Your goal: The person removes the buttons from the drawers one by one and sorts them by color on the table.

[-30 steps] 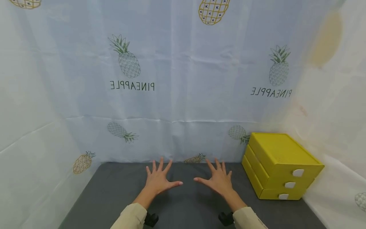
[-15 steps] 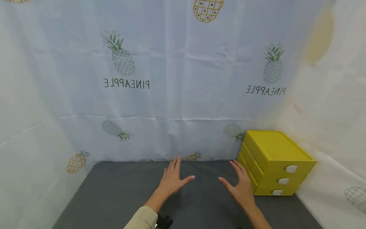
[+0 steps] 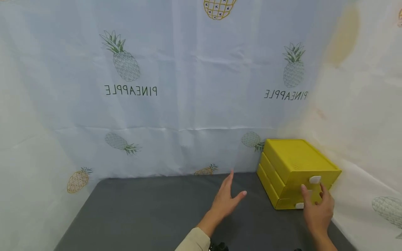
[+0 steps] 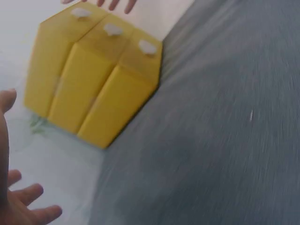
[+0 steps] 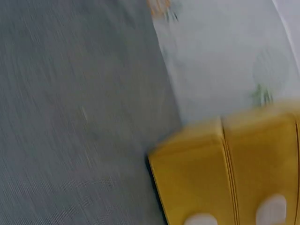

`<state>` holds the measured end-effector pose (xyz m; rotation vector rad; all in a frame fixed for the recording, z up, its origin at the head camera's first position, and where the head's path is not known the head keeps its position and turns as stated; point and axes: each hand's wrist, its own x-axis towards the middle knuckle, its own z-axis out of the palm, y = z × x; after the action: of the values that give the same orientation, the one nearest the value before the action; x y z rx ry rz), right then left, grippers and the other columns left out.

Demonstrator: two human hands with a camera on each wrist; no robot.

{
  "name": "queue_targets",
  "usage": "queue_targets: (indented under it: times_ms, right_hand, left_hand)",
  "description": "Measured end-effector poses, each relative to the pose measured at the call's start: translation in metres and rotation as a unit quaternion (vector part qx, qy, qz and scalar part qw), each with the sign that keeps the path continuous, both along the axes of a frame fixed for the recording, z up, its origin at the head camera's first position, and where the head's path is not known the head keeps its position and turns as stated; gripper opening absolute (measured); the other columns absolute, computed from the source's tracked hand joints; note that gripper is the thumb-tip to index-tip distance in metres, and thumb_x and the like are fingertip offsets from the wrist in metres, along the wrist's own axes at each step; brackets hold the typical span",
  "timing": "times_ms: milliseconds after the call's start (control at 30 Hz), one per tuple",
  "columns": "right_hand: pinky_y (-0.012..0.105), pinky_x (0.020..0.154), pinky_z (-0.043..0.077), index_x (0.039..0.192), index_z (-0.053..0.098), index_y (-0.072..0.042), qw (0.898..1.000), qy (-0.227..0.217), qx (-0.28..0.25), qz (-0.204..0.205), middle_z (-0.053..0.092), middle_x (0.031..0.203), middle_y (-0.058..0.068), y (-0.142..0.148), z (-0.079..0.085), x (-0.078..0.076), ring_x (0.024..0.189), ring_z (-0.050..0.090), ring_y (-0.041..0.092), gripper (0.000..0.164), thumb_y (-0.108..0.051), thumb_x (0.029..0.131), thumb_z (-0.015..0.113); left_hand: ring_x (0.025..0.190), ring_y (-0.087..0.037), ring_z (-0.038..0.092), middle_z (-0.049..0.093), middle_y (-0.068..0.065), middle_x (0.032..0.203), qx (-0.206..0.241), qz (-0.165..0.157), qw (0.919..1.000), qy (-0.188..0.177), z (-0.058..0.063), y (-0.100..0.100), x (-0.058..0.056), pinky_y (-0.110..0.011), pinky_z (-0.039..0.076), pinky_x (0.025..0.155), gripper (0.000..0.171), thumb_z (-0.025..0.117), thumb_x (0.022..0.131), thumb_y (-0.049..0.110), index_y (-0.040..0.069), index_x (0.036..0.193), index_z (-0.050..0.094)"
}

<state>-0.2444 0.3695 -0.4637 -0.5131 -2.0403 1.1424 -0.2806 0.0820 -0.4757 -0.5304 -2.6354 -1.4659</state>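
A yellow three-drawer storage box [image 3: 299,157] with white pull tabs stands at the right of the grey tabletop, all its drawers closed. In the head view my right hand [image 3: 318,213] is in front of the box, thumb and index finger apart near the top tab [image 3: 315,179]. It partly hides the lower drawers; contact with the box cannot be made out. My left hand [image 3: 223,201] is to the left of the box, held above the table with thumb and fingers spread and nothing in it. The left wrist view has the box [image 4: 89,70] blurred, with left-hand fingers [image 4: 30,194] at the edge.
The grey tabletop [image 3: 150,209] reaches back to a hanging white curtain [image 3: 188,104] printed with pineapples. Another stretch of curtain [image 3: 370,139] hangs close along the right side of the box. A beige sleeve [image 3: 194,240] covers the left forearm.
Both hands have moved right. The right hand has gone from above the table to the front of the drawers, its fingers less spread. The head view has shifted slightly right.
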Motion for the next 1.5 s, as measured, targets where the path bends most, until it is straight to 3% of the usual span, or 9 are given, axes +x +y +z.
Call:
queue_targets:
  times_ms: [167, 400, 600, 733, 833, 933, 1067, 1200, 1500]
  right_hand:
    - [0.07, 0.112, 0.024, 0.163, 0.014, -0.006, 0.995, -0.081, -0.035, 0.038, 0.021, 0.161, 0.034, 0.038, 0.005, -0.018, 0.142, 0.028, 0.057, 0.077, -0.047, 0.105, 0.044]
    - [0.069, 0.121, 0.011, 0.163, -0.014, -0.016, 0.97, -0.157, -0.086, 0.164, -0.011, 0.169, 0.021, 0.075, 0.016, -0.034, 0.155, 0.0, 0.05, 0.083, -0.055, 0.106, 0.032]
    - [0.063, 0.125, 0.006, 0.158, -0.029, -0.013, 0.963, -0.173, -0.14, 0.152, -0.011, 0.168, 0.024, 0.083, 0.018, -0.035, 0.155, 0.0, 0.047, 0.09, -0.054, 0.105, 0.032]
    - [0.064, 0.123, 0.017, 0.162, -0.017, -0.013, 0.971, -0.161, -0.109, 0.135, -0.004, 0.169, 0.026, 0.083, 0.018, -0.032, 0.153, 0.014, 0.047, 0.081, -0.052, 0.107, 0.029]
    - [0.031, 0.105, 0.046, 0.164, -0.004, -0.016, 0.978, -0.155, -0.088, 0.106, 0.017, 0.165, 0.029, 0.081, 0.013, -0.028, 0.125, 0.049, 0.023, 0.074, -0.05, 0.107, 0.03]
    - [0.005, 0.065, 0.038, 0.165, 0.008, -0.015, 0.98, -0.164, -0.069, 0.084, 0.034, 0.155, 0.032, 0.077, 0.007, -0.025, 0.095, 0.046, 0.001, 0.071, -0.05, 0.107, 0.032]
    - [0.027, 0.098, 0.051, 0.164, 0.017, -0.012, 0.977, -0.164, -0.087, 0.101, 0.029, 0.161, 0.027, 0.072, 0.002, -0.025, 0.13, 0.05, 0.025, 0.072, -0.054, 0.107, 0.033]
    - [0.065, 0.12, 0.024, 0.165, 0.015, -0.021, 0.969, -0.159, -0.153, 0.109, 0.016, 0.169, 0.018, 0.067, -0.003, -0.028, 0.155, 0.018, 0.044, 0.076, -0.059, 0.103, 0.039]
    - [0.041, 0.095, 0.046, 0.155, 0.038, -0.005, 0.975, -0.182, -0.124, 0.043, 0.039, 0.157, 0.026, 0.056, -0.014, -0.02, 0.14, 0.039, 0.042, 0.078, -0.061, 0.101, 0.041]
  left_hand:
    - [0.154, -0.032, 0.03, 0.023, -0.003, 0.169, 0.06, -0.03, 0.9974, -0.028, -0.012, 0.026, -0.013, -0.062, 0.035, 0.116, 0.084, 0.057, 0.098, 0.057, 0.037, 0.163, 0.008]
    - [0.156, -0.031, 0.025, 0.021, -0.003, 0.17, 0.095, -0.059, 0.9915, -0.066, -0.008, 0.065, -0.027, -0.061, 0.032, 0.118, 0.084, 0.06, 0.099, 0.05, 0.036, 0.163, 0.008]
    - [0.156, -0.024, 0.026, 0.022, 0.003, 0.169, 0.079, -0.091, 0.9883, -0.093, 0.001, 0.101, -0.026, -0.054, 0.034, 0.12, 0.091, 0.068, 0.094, 0.046, 0.032, 0.164, 0.012]
    - [0.156, -0.021, 0.026, 0.021, 0.007, 0.169, 0.079, -0.105, 0.9852, -0.11, 0.005, 0.116, -0.024, -0.053, 0.035, 0.12, 0.094, 0.07, 0.092, 0.048, 0.038, 0.163, 0.011]
    - [0.156, -0.02, 0.024, 0.019, 0.009, 0.169, 0.094, -0.104, 0.9835, -0.114, 0.006, 0.122, -0.024, -0.053, 0.033, 0.121, 0.095, 0.071, 0.091, 0.047, 0.041, 0.162, 0.009]
    - [0.157, -0.02, 0.022, 0.017, 0.008, 0.17, 0.106, -0.095, 0.9835, -0.111, 0.004, 0.127, -0.028, -0.052, 0.032, 0.122, 0.097, 0.072, 0.09, 0.047, 0.041, 0.162, 0.007]
    - [0.156, -0.023, 0.024, 0.019, 0.004, 0.17, 0.122, -0.084, 0.9827, -0.111, -0.003, 0.129, -0.032, -0.05, 0.032, 0.122, 0.094, 0.069, 0.093, 0.047, 0.035, 0.164, 0.009]
    - [0.155, -0.027, 0.027, 0.023, 0.0, 0.169, 0.138, -0.088, 0.9807, -0.106, -0.01, 0.128, -0.032, -0.05, 0.032, 0.122, 0.082, 0.059, 0.1, 0.046, 0.029, 0.165, 0.012]
    - [0.145, -0.032, 0.046, 0.041, -0.008, 0.161, 0.102, -0.061, 0.9912, -0.058, -0.023, 0.12, -0.028, -0.047, 0.043, 0.115, 0.068, 0.046, 0.106, 0.049, 0.026, 0.164, 0.019]
